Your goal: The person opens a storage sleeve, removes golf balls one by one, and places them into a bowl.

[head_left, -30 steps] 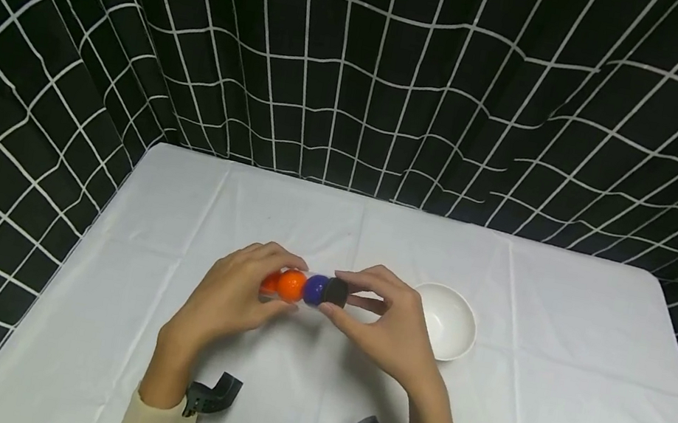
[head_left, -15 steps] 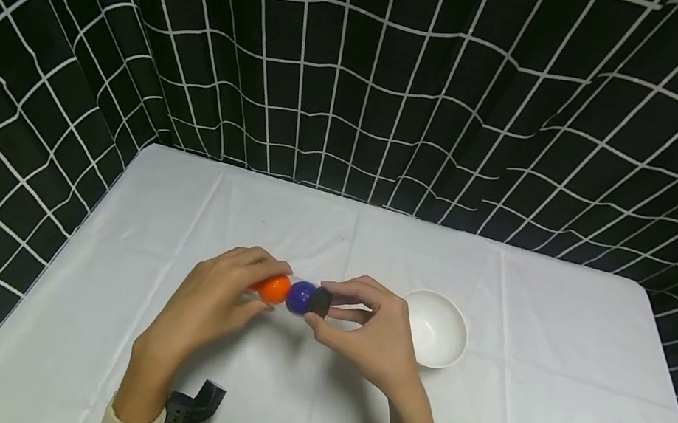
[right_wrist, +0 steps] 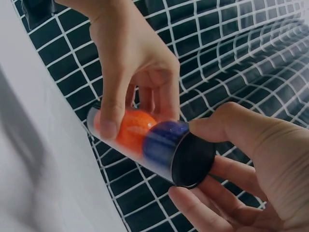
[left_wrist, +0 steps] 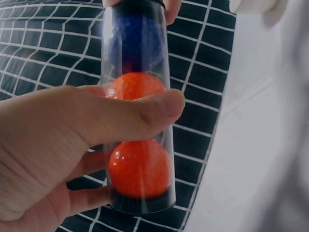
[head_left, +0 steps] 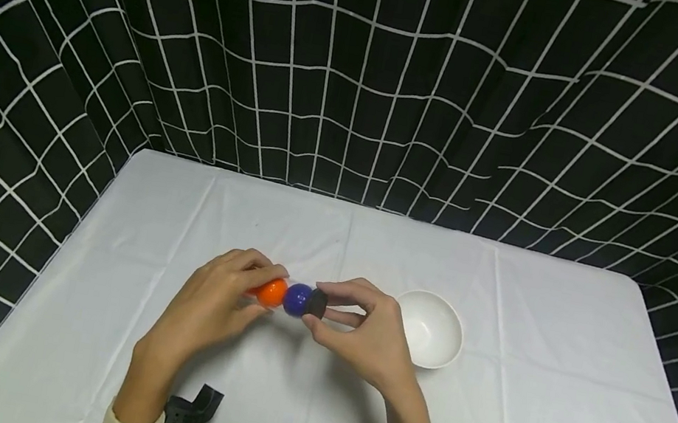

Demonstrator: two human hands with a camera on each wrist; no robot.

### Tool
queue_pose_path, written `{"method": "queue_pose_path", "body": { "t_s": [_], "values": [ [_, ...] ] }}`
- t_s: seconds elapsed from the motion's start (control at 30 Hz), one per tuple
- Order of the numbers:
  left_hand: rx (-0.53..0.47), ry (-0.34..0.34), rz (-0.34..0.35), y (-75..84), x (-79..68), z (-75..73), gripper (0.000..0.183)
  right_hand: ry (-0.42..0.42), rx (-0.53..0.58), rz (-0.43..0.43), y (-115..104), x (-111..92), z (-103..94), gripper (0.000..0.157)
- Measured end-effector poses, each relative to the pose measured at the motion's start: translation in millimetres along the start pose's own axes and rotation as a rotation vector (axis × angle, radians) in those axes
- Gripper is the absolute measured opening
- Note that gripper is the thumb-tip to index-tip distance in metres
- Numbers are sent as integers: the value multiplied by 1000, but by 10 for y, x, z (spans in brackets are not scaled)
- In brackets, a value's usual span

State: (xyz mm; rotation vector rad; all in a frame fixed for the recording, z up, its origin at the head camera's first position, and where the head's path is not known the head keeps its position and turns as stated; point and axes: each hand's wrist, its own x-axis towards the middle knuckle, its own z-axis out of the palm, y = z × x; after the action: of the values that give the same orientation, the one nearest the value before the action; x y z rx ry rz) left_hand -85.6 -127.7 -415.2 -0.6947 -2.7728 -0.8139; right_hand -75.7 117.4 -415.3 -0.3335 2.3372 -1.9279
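Note:
A clear plastic tube [left_wrist: 140,207] with a black cap [right_wrist: 194,159] is held lengthwise between both hands above the table. Inside it a blue ball [head_left: 296,299] sits at the capped end, with an orange ball [head_left: 271,293] beside it and another orange ball [left_wrist: 140,169] at the far end. My left hand [head_left: 205,305] grips the tube's body, thumb across the near side and fingers behind. At the other end, the thumb and fingers of my right hand [head_left: 374,331] pinch the cap around its edge. In the head view, the left fingers partly hide the orange balls.
A white bowl [head_left: 427,331] stands on the table just right of the right hand. White cloth covers the table [head_left: 555,367], whose back edge meets a black curtain [head_left: 351,56] with a white grid. Dark wrist mounts [head_left: 193,408] jut inward from both forearms.
Both hands and the tube have shifted slightly left and nearer, while the whole head view has shifted a little too. Both grips on the tube look the same, and the cap is still on.

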Motion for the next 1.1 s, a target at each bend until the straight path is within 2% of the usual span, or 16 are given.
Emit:
{"method": "queue_pose_path", "body": {
  "t_s": [0.17,0.4,0.83,1.1],
  "values": [
    [-8,-10,-31,-10,-47,-2,52,-10,13,5,6,-12,-13,38],
    [-23,-32,-9,-74,-74,31,47,-25,-4,31,19,-17,-19,37],
    [-16,-45,-18,-64,-93,1,51,26,-14,-2,16,-21,12,36],
    [-24,-26,-9,-59,-82,-20,51,-23,-7,3,-6,-18,-23,36]
  ]
}}
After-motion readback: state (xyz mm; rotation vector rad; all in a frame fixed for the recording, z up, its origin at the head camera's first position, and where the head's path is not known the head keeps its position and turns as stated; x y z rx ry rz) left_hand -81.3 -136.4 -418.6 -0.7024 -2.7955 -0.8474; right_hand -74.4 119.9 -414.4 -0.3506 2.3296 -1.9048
